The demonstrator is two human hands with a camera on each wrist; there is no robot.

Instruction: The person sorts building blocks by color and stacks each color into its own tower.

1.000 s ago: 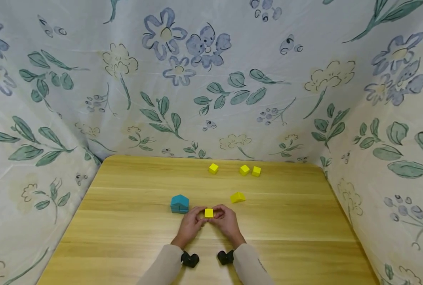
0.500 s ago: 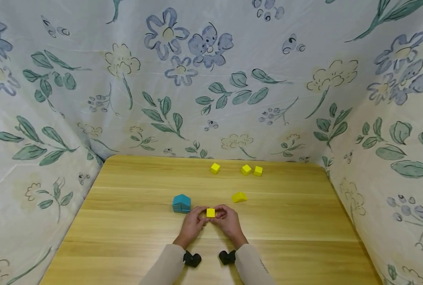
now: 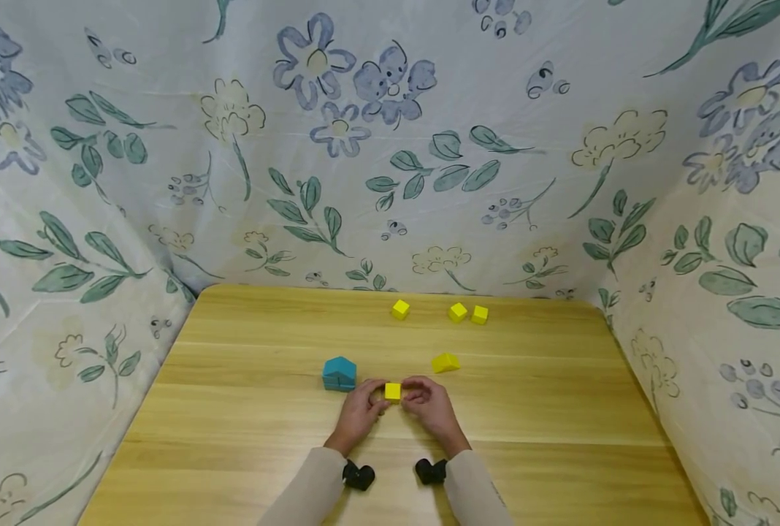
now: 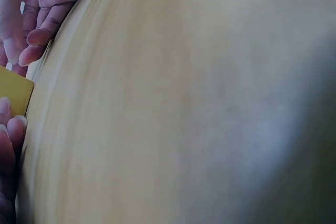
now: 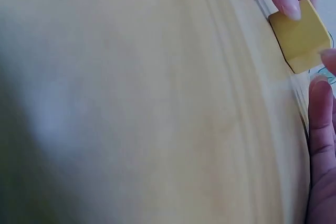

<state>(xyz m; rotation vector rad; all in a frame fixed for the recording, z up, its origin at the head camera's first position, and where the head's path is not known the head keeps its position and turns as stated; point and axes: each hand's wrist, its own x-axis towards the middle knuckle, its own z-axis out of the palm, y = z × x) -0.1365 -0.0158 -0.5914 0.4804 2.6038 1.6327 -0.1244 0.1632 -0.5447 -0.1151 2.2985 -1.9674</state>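
Note:
Between the two hands is a yellow cube point(image 3: 393, 393) on the wooden table. My left hand point(image 3: 358, 418) pinches it from the left; in the right wrist view the left thumb point(image 5: 290, 7) lies against its face. My right hand point(image 3: 434, 410) is just right of the cube, with loosely bent fingers and a narrow gap between them and the cube in the head view. Left of the left hand stands a blue house-shaped set of blocks point(image 3: 339, 373), peaked on top. Beyond the right hand lies a yellow wedge block point(image 3: 445, 363).
Along the back of the wooden table point(image 3: 245, 409) lie a single yellow cube point(image 3: 400, 310) and a pair, one yellow cube point(image 3: 458, 312) close beside another yellow cube point(image 3: 480, 315). Floral cloth point(image 3: 390, 168) hangs behind the table and at both sides.
My right hand has let go of the yellow cube and drawn slightly to the right. The left hand stays at the cube. The whole head view has shifted a little.

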